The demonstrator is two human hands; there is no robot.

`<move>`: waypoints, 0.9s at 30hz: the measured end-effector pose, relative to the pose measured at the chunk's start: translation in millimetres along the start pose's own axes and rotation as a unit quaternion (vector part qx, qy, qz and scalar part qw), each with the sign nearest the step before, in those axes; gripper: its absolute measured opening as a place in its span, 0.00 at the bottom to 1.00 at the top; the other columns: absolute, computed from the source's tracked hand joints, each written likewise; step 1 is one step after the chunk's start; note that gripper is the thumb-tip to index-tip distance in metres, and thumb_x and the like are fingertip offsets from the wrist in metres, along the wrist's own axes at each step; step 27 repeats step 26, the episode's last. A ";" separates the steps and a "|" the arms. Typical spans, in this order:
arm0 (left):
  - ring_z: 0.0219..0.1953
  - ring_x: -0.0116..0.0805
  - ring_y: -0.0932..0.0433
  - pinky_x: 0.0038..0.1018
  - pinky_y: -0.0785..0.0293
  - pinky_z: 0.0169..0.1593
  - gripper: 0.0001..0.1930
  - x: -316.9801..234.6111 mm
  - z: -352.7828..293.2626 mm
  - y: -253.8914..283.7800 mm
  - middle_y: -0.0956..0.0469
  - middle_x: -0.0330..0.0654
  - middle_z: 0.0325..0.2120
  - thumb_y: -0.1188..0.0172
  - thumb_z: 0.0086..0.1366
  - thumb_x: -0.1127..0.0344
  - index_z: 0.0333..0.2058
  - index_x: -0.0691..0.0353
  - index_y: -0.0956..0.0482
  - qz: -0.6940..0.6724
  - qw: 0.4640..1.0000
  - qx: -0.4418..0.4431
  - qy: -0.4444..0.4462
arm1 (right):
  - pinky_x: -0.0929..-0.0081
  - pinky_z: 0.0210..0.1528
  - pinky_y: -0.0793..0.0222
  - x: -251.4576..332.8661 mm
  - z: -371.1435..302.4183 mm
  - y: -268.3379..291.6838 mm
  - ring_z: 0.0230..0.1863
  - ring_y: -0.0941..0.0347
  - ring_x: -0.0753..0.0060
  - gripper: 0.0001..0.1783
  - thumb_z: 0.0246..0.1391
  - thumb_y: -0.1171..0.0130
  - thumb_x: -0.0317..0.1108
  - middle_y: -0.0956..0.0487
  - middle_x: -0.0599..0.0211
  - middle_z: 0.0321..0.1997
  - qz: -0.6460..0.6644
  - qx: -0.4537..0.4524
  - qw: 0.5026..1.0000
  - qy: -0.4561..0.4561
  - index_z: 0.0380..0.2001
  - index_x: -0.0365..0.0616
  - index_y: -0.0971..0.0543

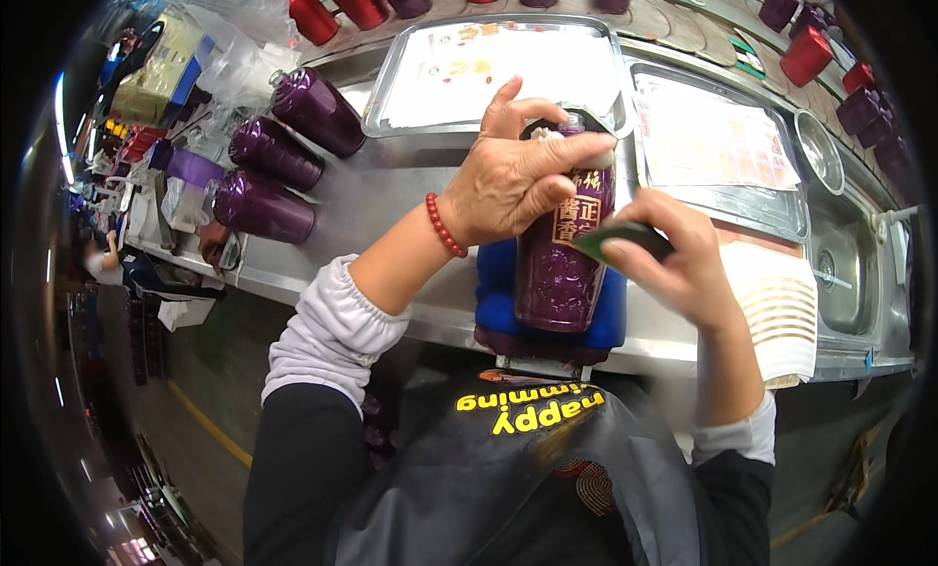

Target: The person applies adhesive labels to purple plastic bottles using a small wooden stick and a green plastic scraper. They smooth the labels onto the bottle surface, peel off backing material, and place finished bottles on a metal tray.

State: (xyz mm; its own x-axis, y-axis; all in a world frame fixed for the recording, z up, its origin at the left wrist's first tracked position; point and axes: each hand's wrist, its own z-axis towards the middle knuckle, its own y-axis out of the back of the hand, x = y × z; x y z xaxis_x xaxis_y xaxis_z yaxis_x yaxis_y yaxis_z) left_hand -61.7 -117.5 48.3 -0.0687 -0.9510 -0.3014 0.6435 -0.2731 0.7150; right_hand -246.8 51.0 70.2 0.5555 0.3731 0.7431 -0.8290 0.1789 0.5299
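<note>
A glossy purple bottle (pixel 559 291) with gold lettering and a raised pattern lies on a blue padded rest (pixel 608 317), its neck pointing away from me. My left hand (pixel 503 180) grips the bottle near its shoulder, index finger stretched across it and thumb against its side. Something white covers that index fingertip; another finger sticks up. In my right hand (pixel 684 258) is a flat green scraper (pixel 633 239), its edge on or close to the lettered face. Whether it touches is hard to tell.
Three purple bottles (pixel 262 207) lie to the left on the steel bench. Beyond my hands are a metal tray (pixel 376 117) with white sheets and another tray (pixel 791 214) with printed label sheets. A folded striped cloth (pixel 777 307) and a sink (pixel 850 273) are at right. Red and purple bottles line the back.
</note>
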 end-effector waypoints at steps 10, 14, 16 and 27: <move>0.64 0.53 0.36 0.45 0.45 0.69 0.32 -46.9 -65.4 -22.8 0.27 0.54 0.58 0.57 0.77 0.47 0.65 0.70 0.33 -0.023 0.967 -0.147 0.207 | 0.66 0.41 0.32 4.8 46.1 -13.1 0.33 0.25 0.65 0.10 0.47 0.31 0.28 0.25 0.70 0.29 -0.023 0.068 0.992 0.105 0.35 0.48 0.19; 0.64 0.54 0.36 0.41 0.41 0.68 0.32 -64.6 -82.9 -29.4 0.30 0.57 0.60 0.57 0.77 0.48 0.65 0.72 0.34 -0.051 0.961 -0.145 0.231 | 0.63 0.38 0.31 -1.7 52.0 -10.4 0.32 0.25 0.62 0.12 0.46 0.29 0.29 0.23 0.66 0.30 -0.256 -0.048 0.946 0.192 0.37 0.46 0.18; 0.66 0.55 0.38 0.42 0.43 0.68 0.34 -74.3 -95.0 -26.5 0.32 0.58 0.62 0.58 0.77 0.45 0.66 0.73 0.36 -0.017 0.962 -0.124 0.241 | 0.62 0.40 0.30 28.6 29.6 -23.8 0.33 0.25 0.61 0.14 0.43 0.27 0.30 0.22 0.66 0.30 -0.104 0.087 0.969 0.208 0.36 0.50 0.18; 0.70 0.58 0.45 0.55 0.56 0.72 0.59 -106.4 -107.3 -41.2 0.41 0.61 0.68 0.38 0.60 0.32 0.71 0.75 0.55 0.016 0.972 -0.012 0.233 | 0.75 0.57 0.23 -89.9 -90.4 117.4 0.60 0.22 0.61 0.15 0.65 0.48 0.24 0.23 0.51 0.62 -0.340 -0.018 0.940 0.031 0.51 0.47 0.20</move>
